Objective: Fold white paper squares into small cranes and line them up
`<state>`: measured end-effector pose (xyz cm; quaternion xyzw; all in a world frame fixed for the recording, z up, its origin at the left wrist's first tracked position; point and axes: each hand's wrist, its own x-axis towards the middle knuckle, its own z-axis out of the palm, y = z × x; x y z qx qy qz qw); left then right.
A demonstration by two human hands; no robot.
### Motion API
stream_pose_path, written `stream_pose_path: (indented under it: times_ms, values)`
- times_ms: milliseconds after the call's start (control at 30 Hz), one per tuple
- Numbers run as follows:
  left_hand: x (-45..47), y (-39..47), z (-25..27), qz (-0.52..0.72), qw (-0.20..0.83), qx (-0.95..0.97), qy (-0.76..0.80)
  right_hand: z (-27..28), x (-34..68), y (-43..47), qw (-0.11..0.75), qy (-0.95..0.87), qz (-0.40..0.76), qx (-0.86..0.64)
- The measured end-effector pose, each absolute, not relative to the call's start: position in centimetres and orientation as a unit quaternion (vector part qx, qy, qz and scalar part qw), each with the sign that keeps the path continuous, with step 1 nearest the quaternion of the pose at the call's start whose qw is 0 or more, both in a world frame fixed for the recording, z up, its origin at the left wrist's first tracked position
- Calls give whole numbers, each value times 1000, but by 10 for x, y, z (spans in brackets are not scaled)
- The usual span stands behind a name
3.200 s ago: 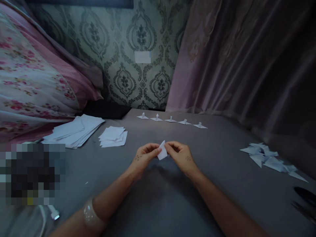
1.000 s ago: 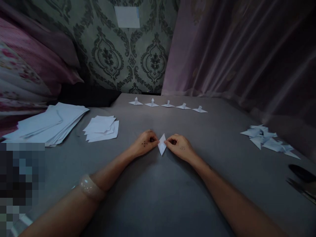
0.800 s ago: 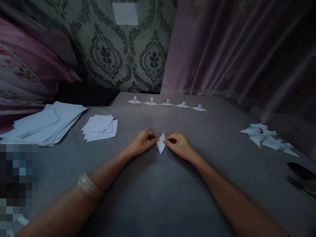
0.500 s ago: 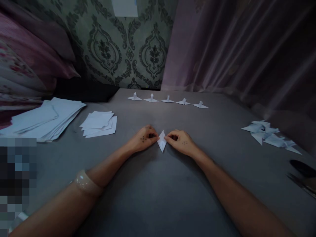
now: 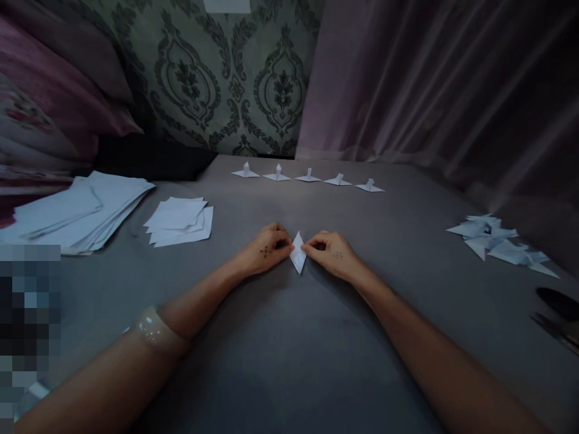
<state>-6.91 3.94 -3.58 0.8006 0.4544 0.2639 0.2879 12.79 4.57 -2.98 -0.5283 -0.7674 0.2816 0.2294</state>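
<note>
A small white folded paper [image 5: 298, 254], diamond-shaped with its long points toward and away from me, is held just at the middle of the grey surface. My left hand [image 5: 270, 248] pinches its left corner between thumb and fingers. On the opposite side, my right hand [image 5: 332, 253] pinches the right corner the same way. The fingertips cover both side corners of the paper. A pale bangle [image 5: 156, 328] circles my left forearm.
Folded paper birds [image 5: 309, 175] stand in a row at the back. More folded paper pieces [image 5: 502, 241] lie heaped at right, near a dark scissors-like tool [image 5: 556, 328]. Square sheets [image 5: 178, 223] and a larger paper stack [image 5: 85, 211] lie at left on the grey cloth [image 5: 289, 361].
The whole view has shifted slightly, so the background sits a little higher. Both hands keep their pinch on the folded paper, the left fingers a touch closer to it.
</note>
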Motion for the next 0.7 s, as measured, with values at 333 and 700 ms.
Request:
stream_pose_path:
  times_ms: [333,700]
  values:
    - [-67,44,-43,273,268,807,451,-28,125,43,221,-764,266,-545]
    - [-66,41,-47,278,232,807,466,-30,125,42,225,-763,251,-551]
